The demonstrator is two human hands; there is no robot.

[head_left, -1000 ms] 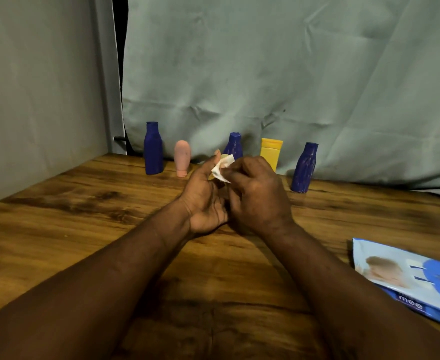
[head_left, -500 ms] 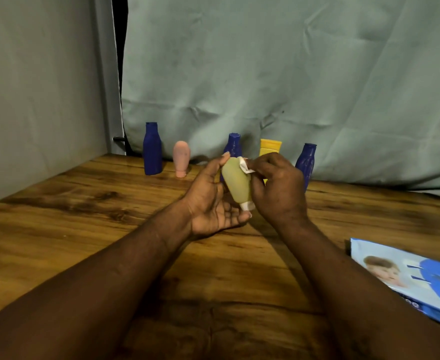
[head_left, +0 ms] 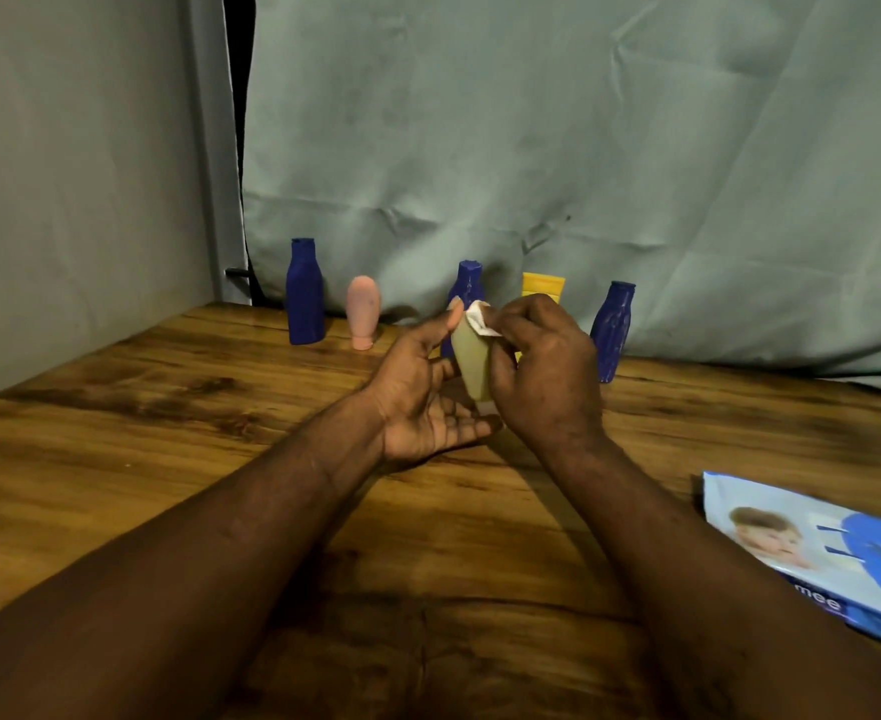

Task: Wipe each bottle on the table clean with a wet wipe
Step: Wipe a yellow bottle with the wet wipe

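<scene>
My left hand (head_left: 423,402) holds a pale yellow-green bottle (head_left: 472,361) above the wooden table (head_left: 168,433), cap end down on the fingers and thumb up along its side. My right hand (head_left: 542,376) pinches a white wet wipe (head_left: 481,320) against the bottle's upper end, its fingers curled over the bottle's right side. At the back stand a tall blue bottle (head_left: 304,293), a pink bottle (head_left: 363,311), a second blue bottle (head_left: 467,288) partly hidden by my hands, a yellow tube (head_left: 542,285) and a third blue bottle (head_left: 612,330).
A blue and white pack of wet wipes (head_left: 817,548) lies at the table's right edge. A grey-green cloth backdrop (head_left: 532,148) hangs right behind the row of bottles, and a grey wall (head_left: 64,200) borders the table on the left.
My hands were closed together over the bottle; the left hand has opened out so the bottle shows. The right hand has moved the wipe up to the bottle's top.
</scene>
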